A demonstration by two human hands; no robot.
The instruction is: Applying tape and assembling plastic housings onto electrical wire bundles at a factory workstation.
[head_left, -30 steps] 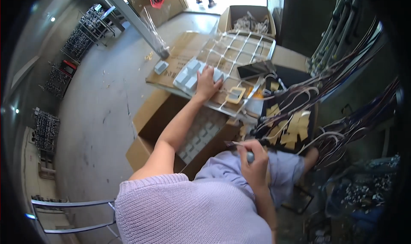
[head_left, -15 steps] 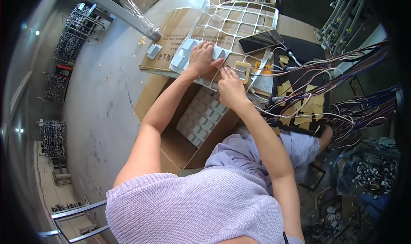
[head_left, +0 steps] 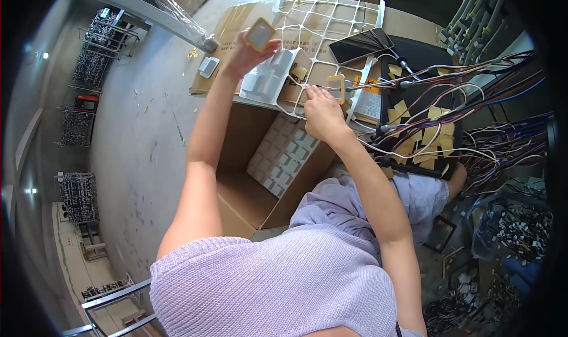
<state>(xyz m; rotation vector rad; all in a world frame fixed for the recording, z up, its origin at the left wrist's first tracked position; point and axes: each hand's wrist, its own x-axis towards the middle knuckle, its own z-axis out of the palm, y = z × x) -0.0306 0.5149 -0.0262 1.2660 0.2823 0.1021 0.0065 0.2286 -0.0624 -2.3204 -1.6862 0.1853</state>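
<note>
My left hand [head_left: 241, 56] is raised over the far left of the cardboard. It holds a small rectangular piece with a tan rim and pale middle [head_left: 260, 34]. Below it lies a pale moulded plastic tray [head_left: 266, 77] with raised blocks. My right hand [head_left: 324, 113] is low over the cardboard, its fingers together and bent; anything under the fingertips is hidden. Just beyond its knuckles is a tan frame-shaped piece [head_left: 341, 94] beside a thin wire. A scrap of tan paper [head_left: 299, 73] sits between the tray and the right hand.
White netting [head_left: 319, 29] spreads over the cardboard sheet [head_left: 234, 26]. A phone [head_left: 360, 46] lies on it. To the right, wire bundles [head_left: 473, 94] cross a black surface with tan scraps [head_left: 423, 148]. Below stands an open carton [head_left: 236, 186] containing stacked white pieces [head_left: 281, 154].
My left hand has lifted off the plastic tray, moving up and left, and now holds the tan-rimmed piece. A tan scrap shows beside the tray. My right hand has barely moved.
</note>
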